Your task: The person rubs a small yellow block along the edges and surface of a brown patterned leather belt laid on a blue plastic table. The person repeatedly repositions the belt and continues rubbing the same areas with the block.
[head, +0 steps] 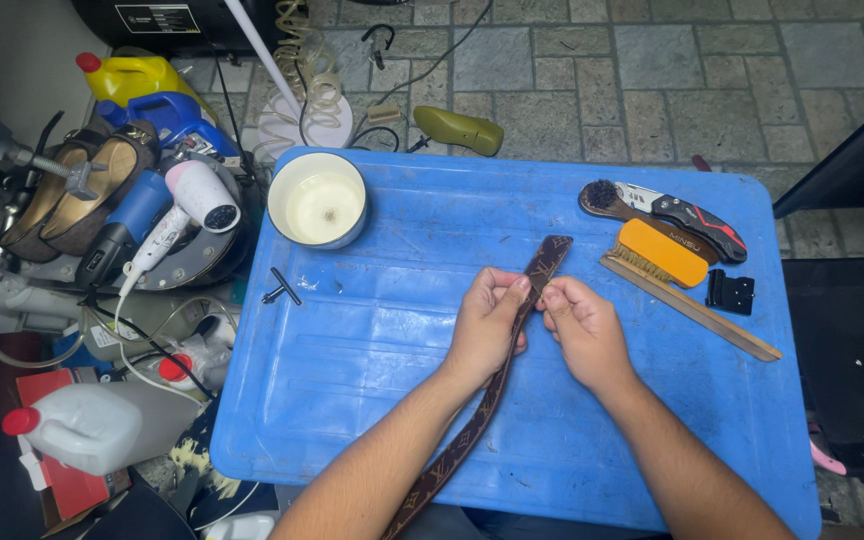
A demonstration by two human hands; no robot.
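So, head cam, only view: your left hand (pixel 487 318) and right hand (pixel 582 330) sit side by side over the middle of the blue tray (pixel 352 400), both closed on the brown patterned strap (pixel 512 340). Left thumb & fingers pinch the strap from its left edge; right fingertips pinch it from the right edge, just beside the left ones, nearly touching. Strap runs diagonal: far end lies on the tray past your fingers, toward the far right, and the near end drops off the near tray edge btw your forearms.

Far left on the tray: white bowl (pixel 317 200), upright, pale liquid inside. Near it, a small black T-shaped tool (pixel 280 288) lies flat w/ a few tiny bits beside it. Far right of tray: folding knife (pixel 687 215) w/ black-red handle, a dark round brush (pixel 607 200) touching it, an orange-backed brush (pixel 662 253), a long wooden stick (pixel 697 312) under that, and a small black clip (pixel 730 292) at the right edge.

Off-tray left: white hair dryer (pixel 187 205), blue rotary tool (pixel 122 225), a pair of brown shoes (pixel 77 195), yellow jug (pixel 132 75), white jug w/ red cap (pixel 87 425). Far side on the stone floor: green shoe form (pixel 457 128).
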